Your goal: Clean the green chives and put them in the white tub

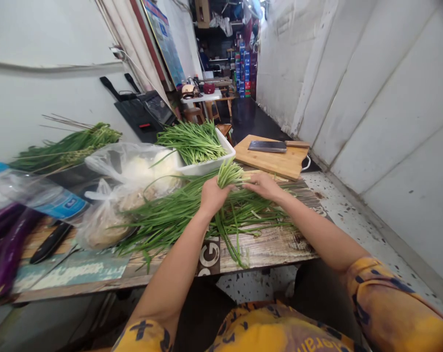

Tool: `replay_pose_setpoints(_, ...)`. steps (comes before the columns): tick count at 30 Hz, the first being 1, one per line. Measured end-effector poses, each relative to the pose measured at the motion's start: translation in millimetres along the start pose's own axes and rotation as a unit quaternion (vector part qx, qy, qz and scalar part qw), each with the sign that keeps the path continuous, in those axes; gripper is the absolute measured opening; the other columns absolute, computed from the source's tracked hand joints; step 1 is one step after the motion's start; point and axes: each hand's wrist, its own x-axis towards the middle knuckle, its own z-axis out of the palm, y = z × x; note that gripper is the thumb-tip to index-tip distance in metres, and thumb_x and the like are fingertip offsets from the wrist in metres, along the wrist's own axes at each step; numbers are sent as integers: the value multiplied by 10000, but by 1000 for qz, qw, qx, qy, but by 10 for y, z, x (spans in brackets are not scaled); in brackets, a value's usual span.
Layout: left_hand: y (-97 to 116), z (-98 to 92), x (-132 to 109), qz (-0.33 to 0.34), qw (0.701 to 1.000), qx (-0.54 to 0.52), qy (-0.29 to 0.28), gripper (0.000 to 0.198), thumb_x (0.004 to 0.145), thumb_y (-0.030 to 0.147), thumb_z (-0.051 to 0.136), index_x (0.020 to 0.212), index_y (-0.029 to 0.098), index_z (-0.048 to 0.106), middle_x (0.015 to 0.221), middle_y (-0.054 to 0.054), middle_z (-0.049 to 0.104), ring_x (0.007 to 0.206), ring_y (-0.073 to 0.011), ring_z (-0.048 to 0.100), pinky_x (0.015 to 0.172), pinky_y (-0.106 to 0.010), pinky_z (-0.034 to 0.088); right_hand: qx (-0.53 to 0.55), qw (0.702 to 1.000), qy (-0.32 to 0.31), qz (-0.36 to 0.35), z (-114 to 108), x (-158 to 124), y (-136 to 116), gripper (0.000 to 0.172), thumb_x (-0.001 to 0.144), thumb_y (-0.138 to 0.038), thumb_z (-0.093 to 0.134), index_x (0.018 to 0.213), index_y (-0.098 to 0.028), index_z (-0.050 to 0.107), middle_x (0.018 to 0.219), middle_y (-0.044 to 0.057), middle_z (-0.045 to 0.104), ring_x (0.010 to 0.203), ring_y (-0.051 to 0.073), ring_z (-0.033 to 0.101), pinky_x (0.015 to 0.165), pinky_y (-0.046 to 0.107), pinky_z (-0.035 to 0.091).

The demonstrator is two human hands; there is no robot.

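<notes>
Left hand [212, 195] clenched round chive bunch [230, 172], long axis pointing away from body; right hand [264, 186] loosely open, fingertips touching bunch from right

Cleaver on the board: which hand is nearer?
Right. The right hand rests on the chives just short of the board bearing the cleaver; the left hand grips a bunch farther left.

Left hand [211, 195] grips a bunch of green chives [228, 173], cut ends pointing to 12 o'clock; right hand [262, 186] touches it at 3 o'clock. White tray [206, 166] of chives at 11 o'clock. Cleaver [268, 146] on cutting board [280, 164] at 1 o'clock.
</notes>
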Motion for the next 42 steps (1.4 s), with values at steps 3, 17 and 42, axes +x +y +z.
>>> replay_pose_setpoints(3,-11,16,1,-10,999,-34,8,221,683,257,708,878,150,706,865,-47,720,803,-220,658,800,-327,518,194,977,41,79,120,9,-34,318,751,-448,650,612,-164,682,620,13,619,635,147,529,620,270,360)
replay_pose_setpoints(17,-59,13,35,-70,988,-46,132,292,692,349,698,887,131,704,863,-76,716,833,-244,668,833,-357,520,-53,972,115,196,-165,-6,321,437,713,-540,692,535,-153,595,526,-2,477,544,124,431,526,271,289)
replay_pose_setpoints(42,-40,9,18,0,1000,11,-6,280,690,315,714,923,158,715,922,-72,713,871,-241,652,861,-364,499,236,964,41,117,79,-43,-35,236,685,-387,688,735,-162,740,547,-23,587,502,105,444,495,242,338)
